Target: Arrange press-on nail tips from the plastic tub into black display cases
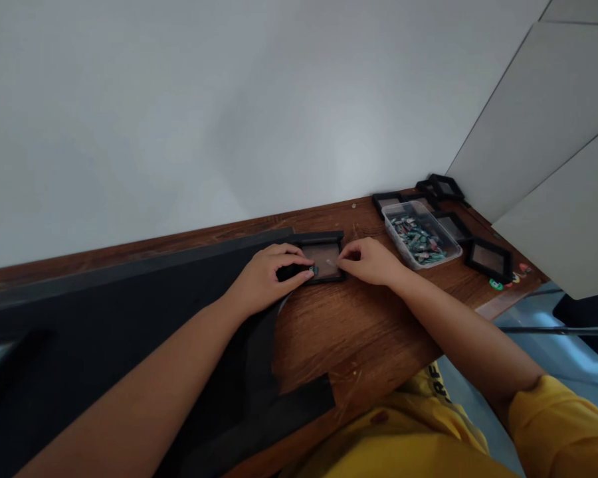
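A small black frame [321,237] with a clear film-like middle lies on the table between my hands. My left hand [265,277] is at its left side, with thumb and fingertips closed around a small teal and dark piece [313,270] over the film. The piece is too small to name more exactly. At the right side of the frame, my right hand [371,261] has thumb and forefinger pinched together at the rim. A faint whitish glint shows by those fingertips; what they hold, if anything, cannot be made out.
To the right stands a clear plastic tub [406,249] of small teal and reddish pieces. More black frames [489,259] lie around it. Several colourful bits [496,284] sit near the table's right edge. A black mat [129,318] covers the left, below a white wall [179,119].
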Motion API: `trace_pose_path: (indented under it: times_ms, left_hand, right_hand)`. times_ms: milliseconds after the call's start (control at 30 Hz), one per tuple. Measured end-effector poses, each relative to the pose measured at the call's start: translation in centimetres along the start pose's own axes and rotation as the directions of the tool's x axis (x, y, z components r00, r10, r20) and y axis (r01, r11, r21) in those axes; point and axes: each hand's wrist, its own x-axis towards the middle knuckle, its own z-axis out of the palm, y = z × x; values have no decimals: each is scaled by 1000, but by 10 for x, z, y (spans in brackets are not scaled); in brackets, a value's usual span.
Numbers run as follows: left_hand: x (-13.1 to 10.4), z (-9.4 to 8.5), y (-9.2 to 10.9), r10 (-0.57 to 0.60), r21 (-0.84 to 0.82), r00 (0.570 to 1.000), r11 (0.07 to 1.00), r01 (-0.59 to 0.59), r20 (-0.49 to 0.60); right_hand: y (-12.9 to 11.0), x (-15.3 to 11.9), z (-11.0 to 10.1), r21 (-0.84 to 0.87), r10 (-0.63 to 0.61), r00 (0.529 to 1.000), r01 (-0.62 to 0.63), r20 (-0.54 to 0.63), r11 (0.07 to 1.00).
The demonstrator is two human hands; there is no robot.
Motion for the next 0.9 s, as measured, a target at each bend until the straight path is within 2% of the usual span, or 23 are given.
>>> trace_pose_path:
  times_ms: [267, 400, 900]
  left_hand:
    - [0, 1, 1, 11, -9, 1000, 1000, -11, -26]
    - [-1, 2, 0, 17, -18, 999, 1000, -17, -35]
    - [0, 0, 0, 1, 2, 1000, 1000, -1, 5]
  right_hand:
    - [4, -2, 3, 1, -107, 993, 107, 43, 994]
    - [6, 0, 4, 11, -135, 991, 135, -8, 991]
    - [0, -3, 5, -247, -234, 972, 226, -1, 942]
